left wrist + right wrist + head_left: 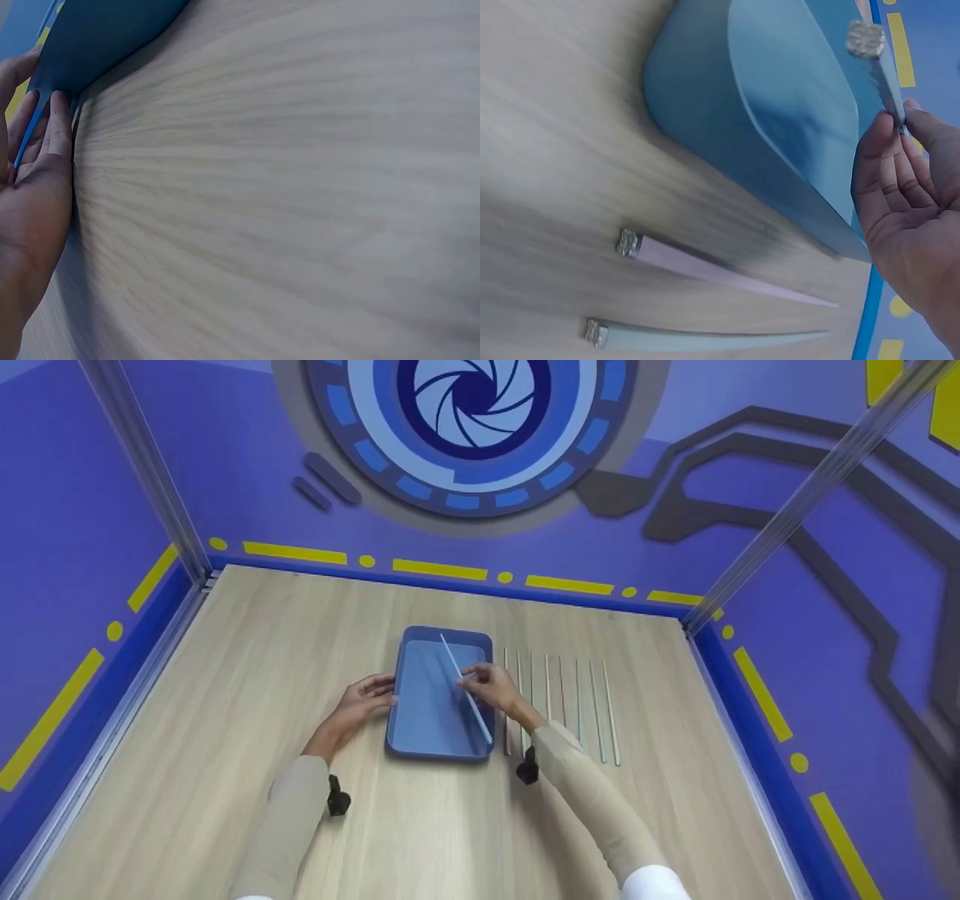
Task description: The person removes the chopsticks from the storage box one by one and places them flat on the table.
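In the head view a blue rectangular tray (431, 712) sits on the wooden table. My right hand (491, 688) pinches a pale blue chopstick (477, 712) between thumb and fingers, holding it slanted over the tray's right half. The right wrist view shows the square silver end of this chopstick (866, 39) toward the camera, raised above the tray rim. At the tray's left side, my left hand (362, 703) rests its fingers along the outer wall. From the left wrist, its fairly straight fingers (58, 124) touch that wall (105, 37).
Right of the tray lies a row of several chopsticks in different pale colours, among them a pink chopstick (705, 266) and a pale green chopstick (697, 340). My right forearm passes over part of the row. Blue panels (225, 510) with metal posts border the table.
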`<action>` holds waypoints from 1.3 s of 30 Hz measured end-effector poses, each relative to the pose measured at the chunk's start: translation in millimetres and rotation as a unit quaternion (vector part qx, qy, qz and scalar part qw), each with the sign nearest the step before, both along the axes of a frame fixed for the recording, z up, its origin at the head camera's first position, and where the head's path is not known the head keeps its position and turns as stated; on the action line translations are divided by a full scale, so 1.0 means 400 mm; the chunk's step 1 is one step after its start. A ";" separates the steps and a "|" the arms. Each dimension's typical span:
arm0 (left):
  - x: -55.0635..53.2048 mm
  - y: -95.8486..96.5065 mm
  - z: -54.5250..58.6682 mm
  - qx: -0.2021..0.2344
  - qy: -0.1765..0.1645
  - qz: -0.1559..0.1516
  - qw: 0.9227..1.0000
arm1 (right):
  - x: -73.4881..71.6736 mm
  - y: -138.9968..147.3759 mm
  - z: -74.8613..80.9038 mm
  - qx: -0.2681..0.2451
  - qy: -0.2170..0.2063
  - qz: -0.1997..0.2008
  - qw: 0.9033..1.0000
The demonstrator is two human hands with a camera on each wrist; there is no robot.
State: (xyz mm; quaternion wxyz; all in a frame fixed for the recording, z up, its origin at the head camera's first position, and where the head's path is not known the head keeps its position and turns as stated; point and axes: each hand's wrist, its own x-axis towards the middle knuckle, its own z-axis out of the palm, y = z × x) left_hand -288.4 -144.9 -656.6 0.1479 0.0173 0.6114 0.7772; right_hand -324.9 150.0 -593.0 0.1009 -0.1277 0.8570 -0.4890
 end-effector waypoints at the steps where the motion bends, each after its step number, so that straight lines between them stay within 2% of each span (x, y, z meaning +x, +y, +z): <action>1: 0.000 0.000 0.001 -0.002 0.000 0.001 1.000 | 0.000 0.003 0.001 -0.001 0.002 -0.002 1.000; 11: 0.003 0.001 0.005 -0.009 -0.010 0.004 1.000 | 0.000 0.052 0.009 -0.033 -0.015 -0.010 0.999; 23: 0.003 0.001 0.007 -0.005 -0.012 0.008 1.000 | 0.007 0.134 0.015 -0.039 -0.020 -0.068 0.997; 32: 0.004 0.003 0.011 -0.029 -0.010 0.012 0.999 | 0.015 0.215 0.011 -0.052 -0.003 -0.103 0.993; 39: 0.005 0.001 0.009 -0.024 -0.015 0.011 1.000 | 0.017 0.282 0.008 -0.077 -0.019 -0.136 0.987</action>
